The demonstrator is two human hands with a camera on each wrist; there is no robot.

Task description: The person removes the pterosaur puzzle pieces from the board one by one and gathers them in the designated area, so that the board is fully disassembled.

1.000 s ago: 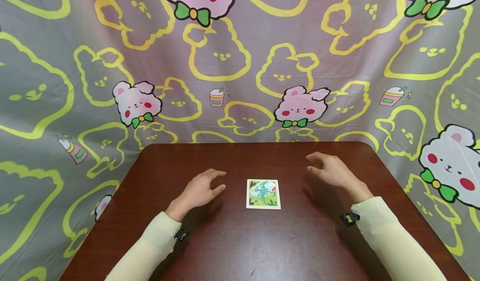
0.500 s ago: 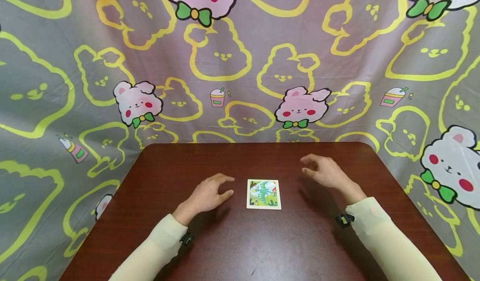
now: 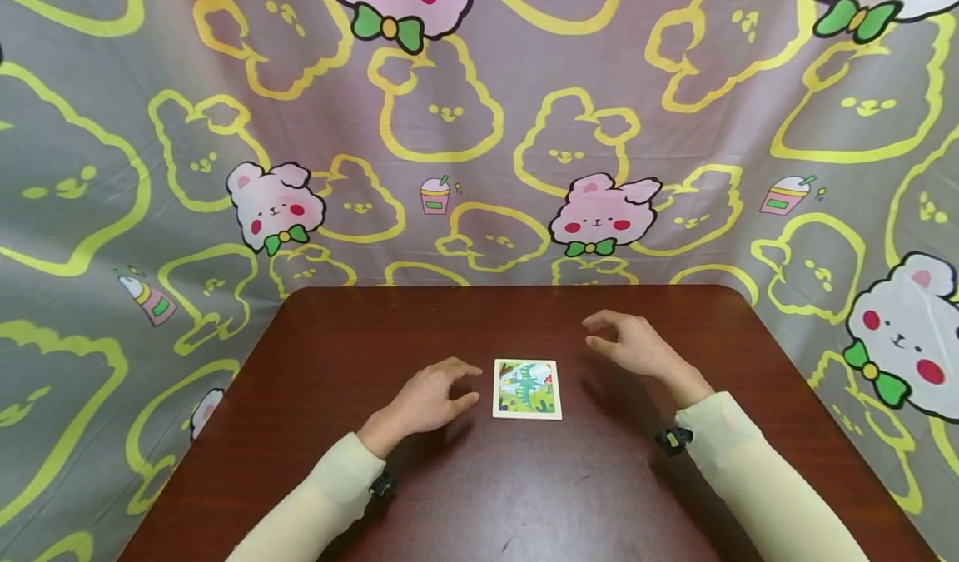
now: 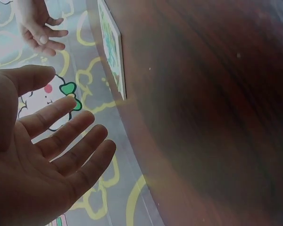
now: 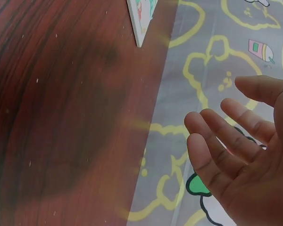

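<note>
A small, flat picture puzzle board with a pale border lies on the table; its picture shows a green winged dinosaur. Just left of it hovers my left hand, thumb and fingers spread, holding nothing. Farther off, to the right and slightly behind the board, my right hand is held above the table with relaxed fingers and nothing in them. Both wrist views show bare palms: the left palm and the right palm. Neither hand touches the board.
The dark reddish-brown wooden table has rounded far corners. A grey curtain printed with yellow outlines and rabbit faces hangs behind it and along both sides. Each sleeve cuff carries a small black wrist device.
Both hands have moved inward toward the board, the left one rightward and slightly nearer me, the right one leftward. The board stays in place.
</note>
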